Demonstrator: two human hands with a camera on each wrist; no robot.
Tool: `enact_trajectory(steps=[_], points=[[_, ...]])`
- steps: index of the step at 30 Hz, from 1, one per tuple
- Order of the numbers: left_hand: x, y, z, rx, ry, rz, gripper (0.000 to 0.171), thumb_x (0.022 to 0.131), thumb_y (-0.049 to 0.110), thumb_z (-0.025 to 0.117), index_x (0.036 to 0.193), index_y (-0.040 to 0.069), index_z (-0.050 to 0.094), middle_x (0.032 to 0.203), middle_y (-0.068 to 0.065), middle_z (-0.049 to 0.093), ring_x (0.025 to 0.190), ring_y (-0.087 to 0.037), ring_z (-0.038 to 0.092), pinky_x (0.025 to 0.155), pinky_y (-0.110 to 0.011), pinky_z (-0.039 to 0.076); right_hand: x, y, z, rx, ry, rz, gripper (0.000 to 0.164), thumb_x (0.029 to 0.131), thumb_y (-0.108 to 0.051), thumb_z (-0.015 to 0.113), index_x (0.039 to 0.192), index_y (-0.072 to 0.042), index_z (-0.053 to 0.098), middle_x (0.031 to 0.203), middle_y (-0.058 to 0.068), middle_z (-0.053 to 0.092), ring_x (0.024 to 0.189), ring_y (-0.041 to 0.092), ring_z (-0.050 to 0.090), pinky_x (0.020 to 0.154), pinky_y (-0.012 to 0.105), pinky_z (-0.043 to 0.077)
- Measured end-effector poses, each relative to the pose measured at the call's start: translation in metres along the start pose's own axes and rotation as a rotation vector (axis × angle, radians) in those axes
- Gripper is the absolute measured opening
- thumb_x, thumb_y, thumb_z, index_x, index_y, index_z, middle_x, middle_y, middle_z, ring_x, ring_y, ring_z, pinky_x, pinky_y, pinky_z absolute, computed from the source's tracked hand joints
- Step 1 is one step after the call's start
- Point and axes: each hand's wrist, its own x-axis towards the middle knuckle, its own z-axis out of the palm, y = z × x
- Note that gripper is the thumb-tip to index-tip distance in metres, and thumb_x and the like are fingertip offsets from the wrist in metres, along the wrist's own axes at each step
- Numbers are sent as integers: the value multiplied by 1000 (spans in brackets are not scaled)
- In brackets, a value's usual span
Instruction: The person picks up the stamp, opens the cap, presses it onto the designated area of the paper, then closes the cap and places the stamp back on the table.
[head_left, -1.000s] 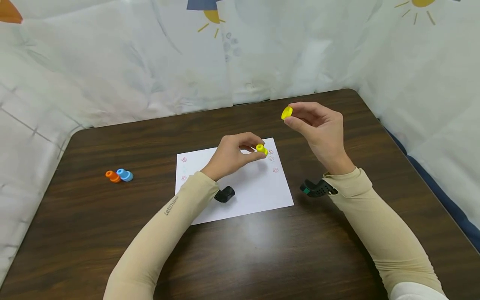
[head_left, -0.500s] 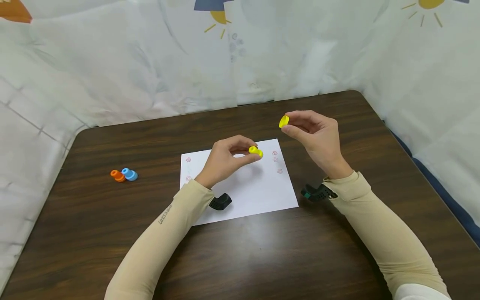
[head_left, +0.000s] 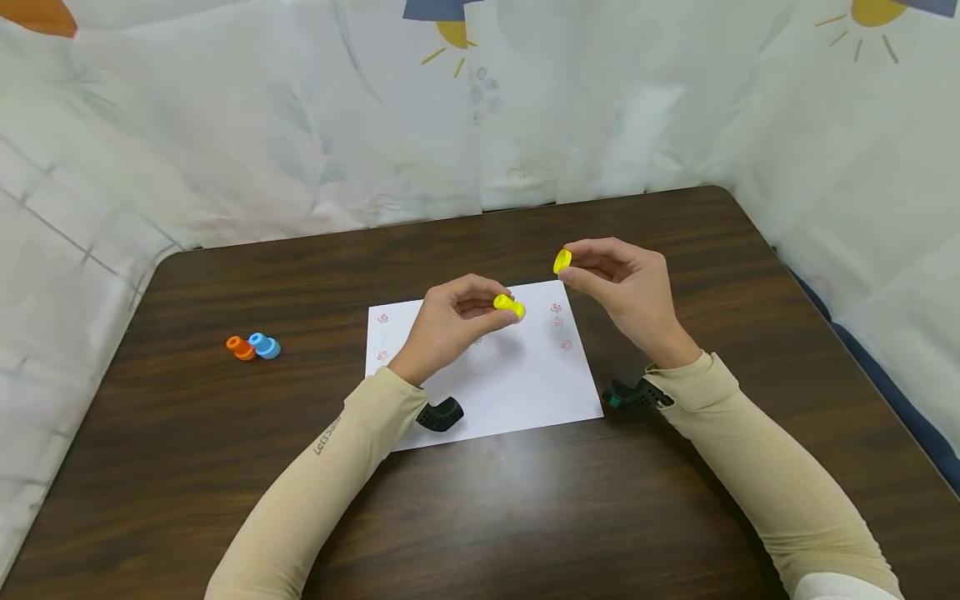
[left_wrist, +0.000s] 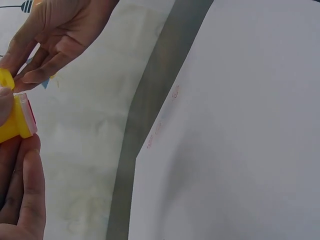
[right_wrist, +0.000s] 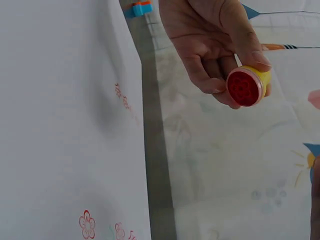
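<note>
Above the far part of the white paper (head_left: 517, 392), my left hand (head_left: 453, 321) pinches a yellow stamp (head_left: 505, 303) between thumb and fingers. The stamp lies tilted, and its round red face (right_wrist: 243, 86) shows a flower pattern in the right wrist view. My right hand (head_left: 630, 287) holds a small yellow cap (head_left: 562, 261) by thumb and fingertips, up and to the right of the stamp. In the head view the cap and stamp are apart. Red flower prints (right_wrist: 87, 224) mark the paper near its edges.
An orange stamp (head_left: 241, 348) and a light blue stamp (head_left: 265, 345) stand side by side on the dark wooden table (head_left: 187, 458), left of the paper. A white patterned curtain (head_left: 300, 125) hangs behind the table's far edge.
My right hand has come down and left with the cap, nearer to the stamp. My left hand has drawn slightly left over the paper, its grip unchanged. The head view has shifted slightly.
</note>
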Motion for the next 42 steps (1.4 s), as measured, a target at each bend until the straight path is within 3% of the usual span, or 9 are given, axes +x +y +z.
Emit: enact_trajectory(steps=[12, 20, 29, 42], points=[[-7, 1, 9, -137, 50, -43, 29, 85, 11, 85, 112, 11, 73, 112, -5, 76, 100, -18, 76, 92, -26, 64, -7, 2, 0, -70, -36, 20, 33, 85, -3, 84, 116, 2, 74, 102, -3, 77, 88, 12, 74, 85, 22, 64], [-9, 6, 16, -239, 33, -29, 28, 86, 7, 84, 110, 12, 72, 111, -3, 77, 99, -19, 76, 90, -29, 64, -11, 1, -1, -50, -74, 18, 32, 85, -1, 83, 114, 4, 73, 102, -3, 77, 88, 11, 74, 84, 22, 64], [-12, 10, 17, -277, 49, 12, 29, 86, 3, 82, 112, 9, 71, 109, -4, 76, 97, -20, 76, 91, -33, 65, -14, 1, 4, -53, -120, 33, 32, 84, 2, 82, 114, 9, 71, 103, -5, 77, 88, 11, 76, 85, 24, 65], [-14, 18, 18, -294, 55, 26, 29, 88, 4, 81, 115, 8, 71, 110, -2, 75, 98, -17, 77, 89, -30, 65, -20, -4, 7, -59, -194, 23, 36, 82, 3, 83, 115, 10, 70, 107, -5, 77, 91, 12, 76, 88, 28, 65]])
